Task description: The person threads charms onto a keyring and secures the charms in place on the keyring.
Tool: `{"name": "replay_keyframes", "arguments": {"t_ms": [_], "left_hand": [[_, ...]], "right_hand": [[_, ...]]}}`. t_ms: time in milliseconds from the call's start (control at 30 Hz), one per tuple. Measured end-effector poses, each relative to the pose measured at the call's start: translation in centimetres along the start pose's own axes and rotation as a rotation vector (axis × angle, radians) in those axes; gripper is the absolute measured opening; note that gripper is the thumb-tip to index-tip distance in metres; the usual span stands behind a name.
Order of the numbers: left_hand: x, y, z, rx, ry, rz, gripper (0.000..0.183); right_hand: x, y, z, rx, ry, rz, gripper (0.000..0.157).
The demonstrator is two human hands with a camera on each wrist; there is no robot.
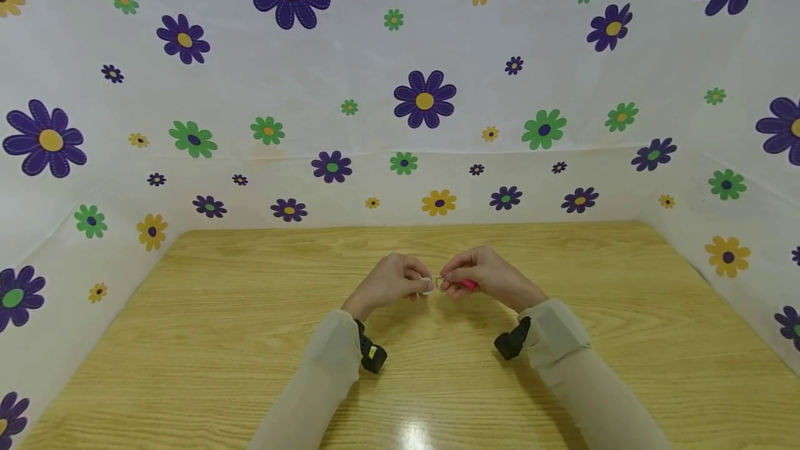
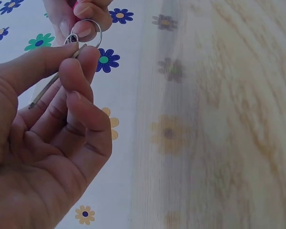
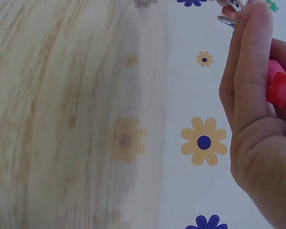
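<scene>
Both hands meet above the wooden table, around a metal key ring (image 2: 101, 33). My left hand (image 1: 392, 285) pinches a slim metal key (image 2: 46, 89) between thumb and index finger, its narrow end pointing back toward the palm. The key's upper end is at the ring; whether it is threaded on cannot be told. My right hand (image 1: 490, 278) pinches the ring from the other side. A pinkish-red keychain piece (image 3: 281, 86) lies within the right hand's fingers, partly hidden by them; its shape is unclear.
The wooden table (image 1: 250, 367) extends around both forearms. A white cloth (image 1: 350, 61) with purple, green and yellow flowers stands behind and at both sides. Black wrist cameras (image 1: 373, 356) are strapped below the hands.
</scene>
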State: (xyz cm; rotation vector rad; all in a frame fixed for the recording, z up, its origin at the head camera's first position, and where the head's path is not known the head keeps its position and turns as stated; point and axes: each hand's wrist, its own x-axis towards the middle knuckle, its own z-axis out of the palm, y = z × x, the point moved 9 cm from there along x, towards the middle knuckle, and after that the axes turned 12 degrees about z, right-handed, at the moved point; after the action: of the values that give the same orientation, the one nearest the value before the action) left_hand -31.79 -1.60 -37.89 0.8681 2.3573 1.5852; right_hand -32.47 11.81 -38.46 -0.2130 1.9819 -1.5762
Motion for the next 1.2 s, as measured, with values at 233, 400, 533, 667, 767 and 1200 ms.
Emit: {"name": "replay_keyframes", "arguments": {"t_ms": [233,400,533,667,767,1200], "left_hand": [[0.02,0.07,0.08,-0.004,-0.002,-0.013,0.014],[0.11,0.19,0.13,-0.002,-0.002,-0.017,0.013],[0.26,0.36,0.12,0.002,-0.003,-0.009,0.013],[0.26,0.35,0.08,0.015,-0.005,-0.007,0.014],[0.08,0.18,-0.05,0.019,0.000,-0.017,0.013],[0.00,0.34,-0.36,0.014,0.032,0.021,0.007]], "right_hand": [[0.01,0.01,0.02,0.013,-0.012,-0.011,0.025],[0.12,0.10,-0.06,0.021,-0.011,-0.008,0.022],[0.04,-0.10,0.01,0.011,-0.018,-0.015,0.020],[-0.16,-0.31,-0.11,0.005,-0.012,-0.024,0.021],[-0.28,-0.38,-0.34,0.017,0.002,-0.024,0.024],[-0.07,-0.45,-0.30,-0.151,0.039,-0.047,0.025]]}}
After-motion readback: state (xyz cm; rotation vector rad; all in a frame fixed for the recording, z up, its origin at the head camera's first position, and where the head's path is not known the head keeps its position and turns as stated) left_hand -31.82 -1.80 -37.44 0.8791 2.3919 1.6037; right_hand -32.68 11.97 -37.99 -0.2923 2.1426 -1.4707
